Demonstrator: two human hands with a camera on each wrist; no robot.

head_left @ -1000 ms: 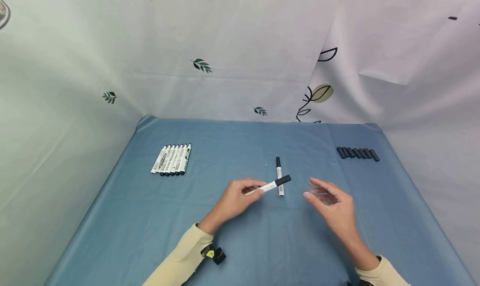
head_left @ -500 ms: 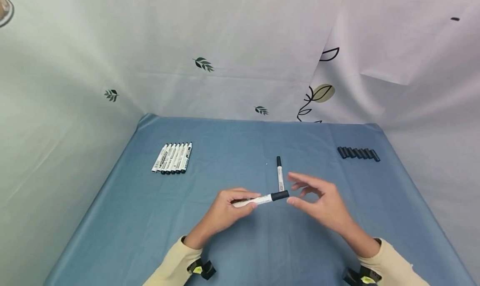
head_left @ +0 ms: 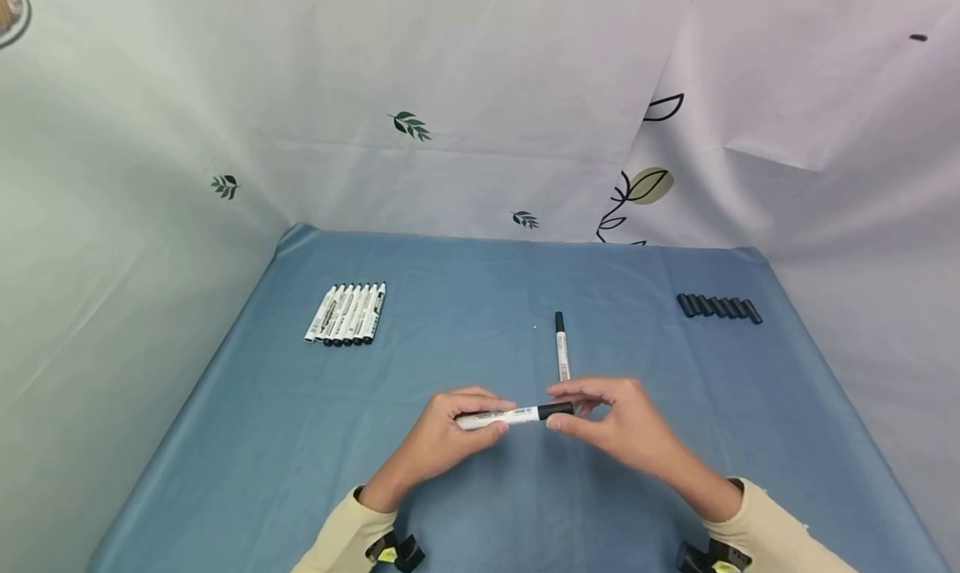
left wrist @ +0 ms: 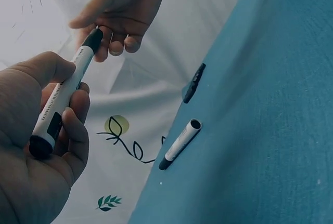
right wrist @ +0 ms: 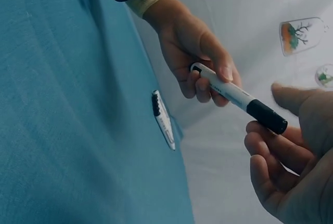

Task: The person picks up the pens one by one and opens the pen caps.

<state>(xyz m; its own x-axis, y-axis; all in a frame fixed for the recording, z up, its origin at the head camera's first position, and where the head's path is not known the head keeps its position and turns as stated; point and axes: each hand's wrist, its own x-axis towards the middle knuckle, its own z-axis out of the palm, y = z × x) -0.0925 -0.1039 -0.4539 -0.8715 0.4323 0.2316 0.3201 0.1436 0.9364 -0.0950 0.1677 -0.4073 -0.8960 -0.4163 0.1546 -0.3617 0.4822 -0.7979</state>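
My left hand (head_left: 457,431) grips a white marker (left wrist: 62,91) by its barrel, thumb along one side and fingers curled round the other. The marker's black cap (right wrist: 266,116) points toward my right hand (head_left: 611,419). In the right wrist view, that hand's fingers lie right at the cap's underside while the thumb stands apart from it, so the hand is around the cap without pinching. Beyond the hands a second capped marker (head_left: 562,348) lies on the blue cloth, its near end hidden behind the right hand.
At the back left, several white markers (head_left: 345,314) lie side by side in a row. Several loose black caps (head_left: 720,307) are lined up at the back right. Pale patterned curtains (head_left: 480,98) rise behind and beside the blue-covered table (head_left: 262,439).
My left hand has drawn the marker nearer and levelled it. My right hand has moved left and nearer, its fingers coming around the black cap.
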